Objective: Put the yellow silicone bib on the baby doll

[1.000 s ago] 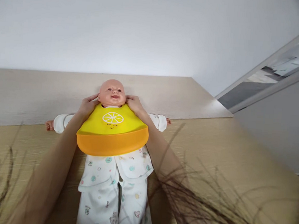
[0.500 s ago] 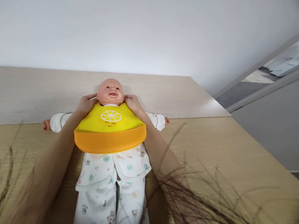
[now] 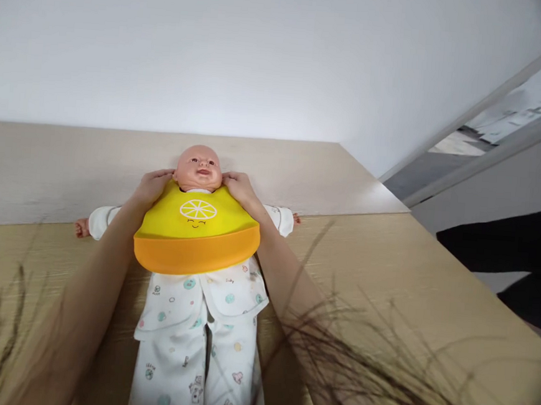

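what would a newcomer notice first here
The yellow bib with its orange pocket, over the chest of a doll lying on the table. Then the left hand and right hand, either side of its neck, and a black shape beyond the table's right edge.

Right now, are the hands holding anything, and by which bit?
The left hand and right hand seem to hold the lemon bib by its upper ends, beside the baby doll's head; some fingertips are hidden.

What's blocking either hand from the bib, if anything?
Nothing visible. The left hand and right hand are right at the upper sides of the bib, flanking the doll's head; anything behind that is hidden.
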The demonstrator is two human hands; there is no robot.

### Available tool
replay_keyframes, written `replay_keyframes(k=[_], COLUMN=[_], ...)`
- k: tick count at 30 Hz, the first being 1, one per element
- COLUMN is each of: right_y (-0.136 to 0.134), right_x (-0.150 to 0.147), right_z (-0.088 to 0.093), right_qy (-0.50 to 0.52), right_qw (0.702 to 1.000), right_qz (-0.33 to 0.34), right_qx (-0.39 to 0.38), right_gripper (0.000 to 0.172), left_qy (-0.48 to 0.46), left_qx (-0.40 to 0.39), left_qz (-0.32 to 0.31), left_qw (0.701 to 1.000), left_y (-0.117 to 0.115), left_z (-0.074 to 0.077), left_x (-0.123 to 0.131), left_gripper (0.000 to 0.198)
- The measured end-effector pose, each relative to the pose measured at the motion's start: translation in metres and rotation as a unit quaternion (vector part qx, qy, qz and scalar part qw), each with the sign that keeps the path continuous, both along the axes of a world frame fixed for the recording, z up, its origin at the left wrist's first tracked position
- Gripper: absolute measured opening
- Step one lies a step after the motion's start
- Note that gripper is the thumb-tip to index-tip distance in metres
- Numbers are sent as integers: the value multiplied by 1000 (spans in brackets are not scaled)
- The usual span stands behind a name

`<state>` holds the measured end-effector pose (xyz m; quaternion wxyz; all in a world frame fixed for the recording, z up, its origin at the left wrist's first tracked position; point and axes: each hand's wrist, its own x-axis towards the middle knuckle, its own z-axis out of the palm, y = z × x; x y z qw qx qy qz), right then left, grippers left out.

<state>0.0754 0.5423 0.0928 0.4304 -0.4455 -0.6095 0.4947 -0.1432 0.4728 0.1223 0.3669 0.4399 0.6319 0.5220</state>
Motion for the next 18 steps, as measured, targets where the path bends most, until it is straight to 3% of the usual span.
replay_keyframes(k=[7,13,18], right_y=[-38,-80,-117], right_x=[17,52,77], right_z=[20,33,29], right_qy=[50,50,60], right_qw=[998,998,995], right_qz=[-11,10,12], right_qx=[-30,-49,-75], right_gripper=[21,25,26], left_qy=[-82,-13,-58], left_qx=[8,-1,-3], left_qz=[-43,-21,20], left_qw=[996,1000,998], left_y=[-32,-85,-129], left_z=[14,39,33], left_x=[-9,-9,-5], left_gripper=[39,42,39])
